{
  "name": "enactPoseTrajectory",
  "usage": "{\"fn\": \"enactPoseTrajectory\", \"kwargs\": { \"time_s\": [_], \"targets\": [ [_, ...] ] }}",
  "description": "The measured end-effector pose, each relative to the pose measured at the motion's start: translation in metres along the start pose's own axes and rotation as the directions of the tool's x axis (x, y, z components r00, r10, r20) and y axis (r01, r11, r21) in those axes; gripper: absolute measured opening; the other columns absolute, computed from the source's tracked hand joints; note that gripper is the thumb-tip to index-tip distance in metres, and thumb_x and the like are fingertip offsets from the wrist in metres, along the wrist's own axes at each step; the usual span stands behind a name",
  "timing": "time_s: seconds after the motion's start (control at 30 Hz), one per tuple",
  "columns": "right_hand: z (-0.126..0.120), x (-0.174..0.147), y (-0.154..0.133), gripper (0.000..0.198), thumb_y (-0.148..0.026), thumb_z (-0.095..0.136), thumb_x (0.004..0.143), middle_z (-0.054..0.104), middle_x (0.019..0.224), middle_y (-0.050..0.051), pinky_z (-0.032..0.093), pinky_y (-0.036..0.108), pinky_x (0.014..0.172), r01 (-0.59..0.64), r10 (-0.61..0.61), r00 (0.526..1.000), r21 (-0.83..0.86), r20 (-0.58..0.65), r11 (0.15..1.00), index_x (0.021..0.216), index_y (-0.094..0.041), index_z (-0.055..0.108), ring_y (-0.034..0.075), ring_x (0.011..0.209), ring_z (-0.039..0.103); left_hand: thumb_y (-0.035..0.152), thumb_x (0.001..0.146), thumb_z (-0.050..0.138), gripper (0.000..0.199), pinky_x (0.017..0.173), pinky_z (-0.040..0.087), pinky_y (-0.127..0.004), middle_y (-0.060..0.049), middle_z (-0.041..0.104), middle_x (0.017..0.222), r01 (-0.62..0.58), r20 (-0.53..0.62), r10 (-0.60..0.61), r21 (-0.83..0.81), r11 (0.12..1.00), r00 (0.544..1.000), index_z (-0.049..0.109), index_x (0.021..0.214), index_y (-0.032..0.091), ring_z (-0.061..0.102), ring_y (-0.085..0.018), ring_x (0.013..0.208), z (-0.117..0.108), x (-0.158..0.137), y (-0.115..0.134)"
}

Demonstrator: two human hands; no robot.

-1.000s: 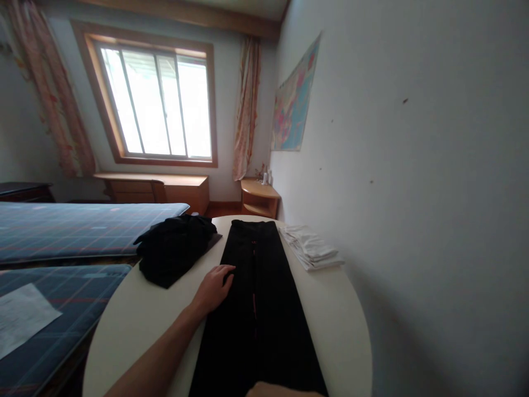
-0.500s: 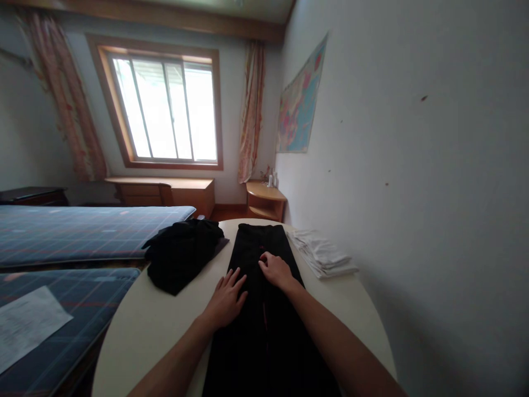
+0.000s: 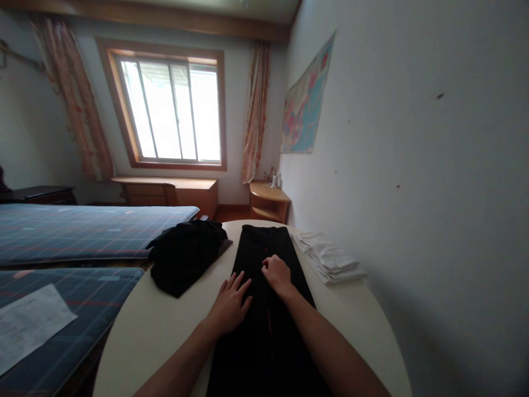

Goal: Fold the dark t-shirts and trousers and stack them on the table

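A pair of black trousers lies lengthwise down the middle of a round cream table, its waistband at the far edge. My left hand rests on the left side of the cloth, palm down with the fingers spread. Further up, near the middle of the trousers, my right hand has its fingers curled and pinched at the fabric; its fingertips are partly hidden. A thin reddish line shows on the black cloth below that hand.
Left on the table is a heap of black clothing; right, a stack of folded white cloth. Plaid mattresses stand beside the table, one bearing a paper sheet. A white wall runs along the right.
The whole view has shifted slightly, so things appear a little further right. Both hands stay at nearly the same places on the trousers.
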State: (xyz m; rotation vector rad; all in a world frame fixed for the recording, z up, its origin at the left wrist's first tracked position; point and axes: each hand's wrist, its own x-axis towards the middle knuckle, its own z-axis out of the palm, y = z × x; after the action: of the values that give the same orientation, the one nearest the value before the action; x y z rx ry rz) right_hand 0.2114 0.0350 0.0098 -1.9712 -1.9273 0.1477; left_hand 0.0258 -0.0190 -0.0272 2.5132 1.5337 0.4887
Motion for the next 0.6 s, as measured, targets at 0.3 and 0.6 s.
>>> {"fn": "enactPoseTrajectory", "kwargs": {
  "time_s": [0.3,0.6],
  "targets": [
    [-0.009,-0.025,0.008,0.048,-0.040,0.044,0.097,0.045,0.148,0.013,0.040,0.045,0.103,0.238,-0.230,0.965,-0.051,0.127,0.970,0.140,-0.020,0.052,0.030,0.129,0.046,0.035,0.093,0.048,0.051,0.117,0.025,-0.052,-0.008,0.033,0.158,-0.003,0.003,0.003,-0.007,1.000,1.000,0.049,0.143,0.026,0.027,-0.031,0.146,-0.004,0.000,0.002],
    [-0.023,-0.106,0.040,0.058,-0.054,0.035,0.099,0.026,0.161,0.005,0.014,0.052,0.119,0.393,-0.391,0.867,0.059,0.308,0.918,0.152,-0.031,0.031,0.028,0.148,0.018,0.038,0.093,0.050,0.052,0.118,0.022,-0.051,-0.011,0.032,0.158,-0.014,-0.006,0.014,-0.025,1.000,1.000,0.049,0.143,0.024,0.022,-0.032,0.147,0.001,-0.001,-0.001]
  ]
}}
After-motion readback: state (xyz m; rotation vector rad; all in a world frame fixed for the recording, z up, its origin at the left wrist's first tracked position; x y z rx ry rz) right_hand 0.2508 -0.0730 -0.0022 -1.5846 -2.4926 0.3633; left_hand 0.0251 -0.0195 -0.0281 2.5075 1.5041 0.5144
